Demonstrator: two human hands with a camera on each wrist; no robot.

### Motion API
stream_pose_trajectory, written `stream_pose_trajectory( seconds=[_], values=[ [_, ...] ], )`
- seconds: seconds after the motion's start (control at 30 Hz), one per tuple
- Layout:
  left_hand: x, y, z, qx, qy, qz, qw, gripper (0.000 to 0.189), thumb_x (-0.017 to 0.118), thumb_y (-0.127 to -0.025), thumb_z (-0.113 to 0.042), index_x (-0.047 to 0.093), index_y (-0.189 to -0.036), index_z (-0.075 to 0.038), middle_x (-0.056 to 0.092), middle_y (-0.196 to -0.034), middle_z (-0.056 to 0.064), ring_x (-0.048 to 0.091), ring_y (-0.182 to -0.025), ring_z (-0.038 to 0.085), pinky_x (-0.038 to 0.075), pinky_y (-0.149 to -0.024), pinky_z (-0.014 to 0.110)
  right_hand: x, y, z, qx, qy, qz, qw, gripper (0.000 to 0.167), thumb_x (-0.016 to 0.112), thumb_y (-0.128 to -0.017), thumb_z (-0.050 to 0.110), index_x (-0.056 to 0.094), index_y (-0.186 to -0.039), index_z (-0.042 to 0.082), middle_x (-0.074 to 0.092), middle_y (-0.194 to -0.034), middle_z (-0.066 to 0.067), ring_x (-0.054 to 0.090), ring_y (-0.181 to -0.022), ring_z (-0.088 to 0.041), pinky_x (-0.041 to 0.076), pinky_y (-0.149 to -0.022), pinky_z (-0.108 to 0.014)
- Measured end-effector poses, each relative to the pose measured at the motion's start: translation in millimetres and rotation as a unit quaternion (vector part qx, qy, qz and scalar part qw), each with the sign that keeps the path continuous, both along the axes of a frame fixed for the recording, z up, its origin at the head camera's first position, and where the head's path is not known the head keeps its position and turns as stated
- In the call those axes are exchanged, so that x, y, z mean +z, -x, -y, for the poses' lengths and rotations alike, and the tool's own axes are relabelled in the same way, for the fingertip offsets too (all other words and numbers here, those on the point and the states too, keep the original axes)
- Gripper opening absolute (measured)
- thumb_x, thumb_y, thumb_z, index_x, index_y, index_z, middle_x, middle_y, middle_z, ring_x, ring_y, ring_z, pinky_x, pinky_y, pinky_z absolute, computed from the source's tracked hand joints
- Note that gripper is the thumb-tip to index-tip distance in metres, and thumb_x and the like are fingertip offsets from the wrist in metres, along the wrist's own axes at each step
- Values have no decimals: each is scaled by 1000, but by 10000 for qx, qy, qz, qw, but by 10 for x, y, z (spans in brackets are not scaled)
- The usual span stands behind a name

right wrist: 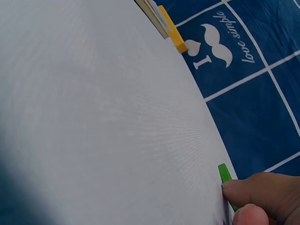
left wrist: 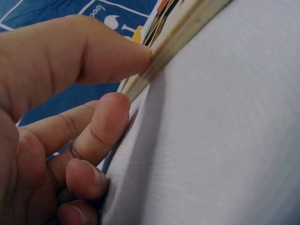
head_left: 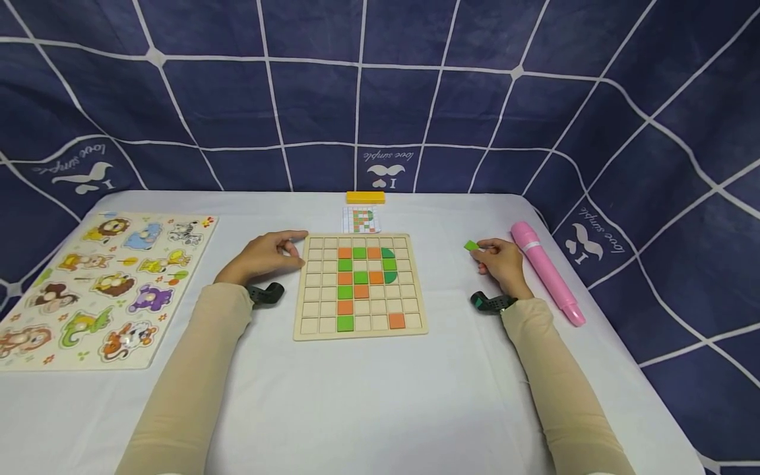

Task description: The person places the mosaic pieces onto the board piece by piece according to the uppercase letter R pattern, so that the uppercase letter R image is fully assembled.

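My right hand (head_left: 502,264) pinches a small green square tile (head_left: 471,245) above the right side of the table. In the right wrist view the green tile (right wrist: 225,172) shows edge-on between the fingertips. A wooden grid board (head_left: 310,297) lies in front of me, with orange and green tiles forming a letter P and one orange tile (head_left: 396,321) apart at lower right. My left hand (head_left: 261,256) is at the board's left edge, index finger near the far corner. In the left wrist view its thumb touches the board's side (left wrist: 161,58), the other fingers loosely bent.
Behind the board lie a pattern card (head_left: 361,220) and a yellow box (head_left: 365,197). An animal puzzle board (head_left: 133,264) occupies the left side. A pink cylinder (head_left: 549,274) lies right of my right hand. Blue checked cloth (head_left: 315,99) hangs behind the white table.
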State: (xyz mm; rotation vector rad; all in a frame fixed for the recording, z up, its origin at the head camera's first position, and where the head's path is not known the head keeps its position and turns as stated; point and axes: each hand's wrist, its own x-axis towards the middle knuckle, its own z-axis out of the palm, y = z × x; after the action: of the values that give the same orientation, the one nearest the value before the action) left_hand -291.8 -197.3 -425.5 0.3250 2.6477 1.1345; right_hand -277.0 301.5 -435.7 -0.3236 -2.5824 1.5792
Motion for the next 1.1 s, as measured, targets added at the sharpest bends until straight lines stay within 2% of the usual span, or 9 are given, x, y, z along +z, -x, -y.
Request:
stream_pose_trajectory(
  seconds=[0.17, 0.4, 0.73, 1.1],
  values=[
    [0, -1, -15, -7, -2, 4, 10000, 77, 83, -90, -22, 53, -160, -6, 69, -105, 6, 53, -83, 19, 40, -85, 38, -25, -18, -8, 33, -75, -69, 9999, 37, 74, -98, 7, 69, -131, -9, 59, -80, 1, 58, -51, 0, 50, -52, -17],
    [-8, 8, -18, -20, 12, -2, 10000, 77, 83, -90, -22, 53, -159, -7, 70, -105, 6, 53, -81, 18, 41, -85, 38, -34, -35, 4, 186, 147, -319, 9992, 37, 74, -99, 6, 69, -132, -8, 66, -84, 3, 62, -55, -1, 55, -56, -18],
    [-15, 35, -13, -99, -29, -87, 9999, 76, 82, -90, -19, 54, -159, -5, 70, -101, 5, 52, -78, 19, 40, -83, 37, 37, -65, 103, 804, 746, -537, 9925, 40, 72, -99, -1, 63, -135, -14, 77, -91, -2, 68, -62, -4, 59, -61, -22],
    [-7, 15, -2, -42, -21, -122, 9999, 76, 82, -89, -18, 54, -158, -5, 69, -101, 5, 50, -76, 18, 40, -80, 36, 114, -80, 254, 1369, 954, -490, 9848, 39, 69, -98, -5, 60, -135, -16, 79, -92, -9, 65, -58, -4, 58, -59, -22]
  ],
)
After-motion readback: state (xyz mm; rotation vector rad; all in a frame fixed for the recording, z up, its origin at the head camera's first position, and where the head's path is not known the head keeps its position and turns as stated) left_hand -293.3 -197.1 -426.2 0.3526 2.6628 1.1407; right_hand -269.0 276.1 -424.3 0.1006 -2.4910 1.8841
